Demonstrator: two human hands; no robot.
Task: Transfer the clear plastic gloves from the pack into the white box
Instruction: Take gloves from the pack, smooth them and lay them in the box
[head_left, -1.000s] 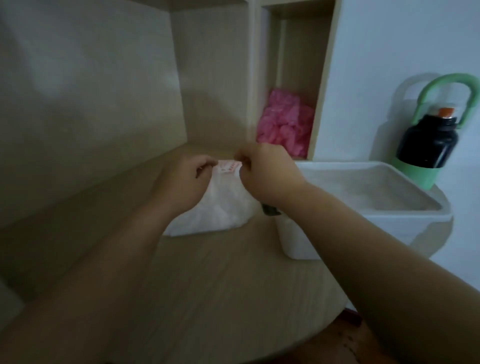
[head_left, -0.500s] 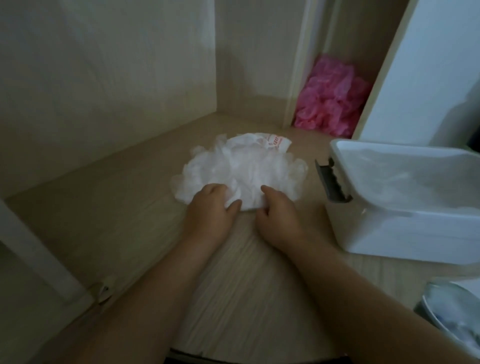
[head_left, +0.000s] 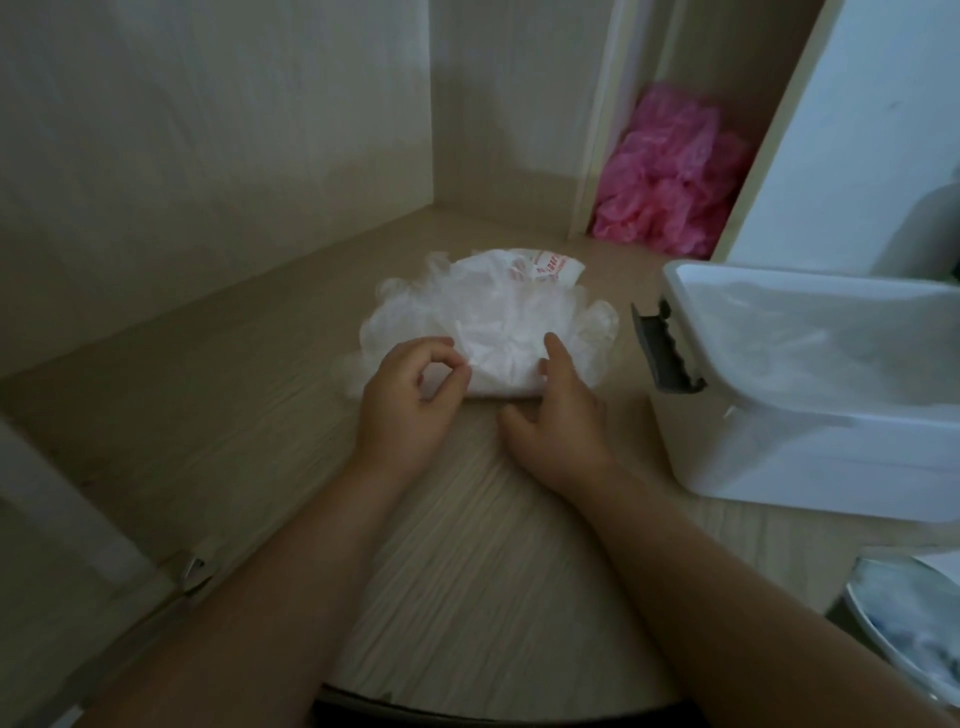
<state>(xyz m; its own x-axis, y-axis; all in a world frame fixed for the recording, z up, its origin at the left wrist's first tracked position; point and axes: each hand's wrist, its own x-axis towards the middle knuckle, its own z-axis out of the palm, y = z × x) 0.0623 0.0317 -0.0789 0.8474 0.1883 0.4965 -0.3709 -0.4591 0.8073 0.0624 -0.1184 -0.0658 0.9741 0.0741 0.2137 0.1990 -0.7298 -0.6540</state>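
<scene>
Gloves (head_left: 488, 322) of clear plastic: where are they?
— In a loose, crumpled heap at the middle of the pale wood-grain counter (head_left: 467, 545). The pack (head_left: 550, 267), white with red print, lies at the heap's 12 o'clock edge, touching it.
— And the hands?
— Both are at the heap's 6 o'clock side. The left hand (head_left: 410, 395) has its thumb and forefinger curled together, pinching the near edge of the gloves. The right hand (head_left: 561, 415) is spread and relaxed, its forefinger lying on the heap and its thumb out over the counter.
— Where is the box (head_left: 779, 457)?
— At 3 o'clock of the heap, near it but apart. It is white and open-topped, with a dark grey latch (head_left: 665, 353) on the side facing the gloves.
— Anything else?
— At 1 o'clock, a bundle of pink plastic (head_left: 670, 171) sits in a shelf (head_left: 587, 156) compartment.
</scene>
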